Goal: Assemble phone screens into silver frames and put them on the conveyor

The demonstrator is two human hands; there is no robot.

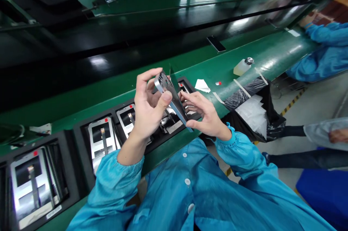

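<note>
A phone body (174, 95) with a blue-grey metal edge is held up on a slant before my chest. My left hand (149, 104) grips its upper end, thumb on the near edge and fingers around the far side. My right hand (202, 111) is at the lower end, its thumb against the bottom edge and its fingers on the far side. Behind the body stands a thin dark panel (172, 74), apart from it at the top; how the two join lower down is hidden. Below my hands, a black foam tray (78, 140) bears several phone screen parts (102, 138) with ribbon cables.
A second foam tray (73, 187) stands at left. To the right are white paper (202, 85), a bottle of yellowish liquid (243, 67) and a black bag (272, 115) of clear plastic pieces. A dark phone (216, 44) lies beyond. A co-worker's blue sleeve (328, 33) shows at right.
</note>
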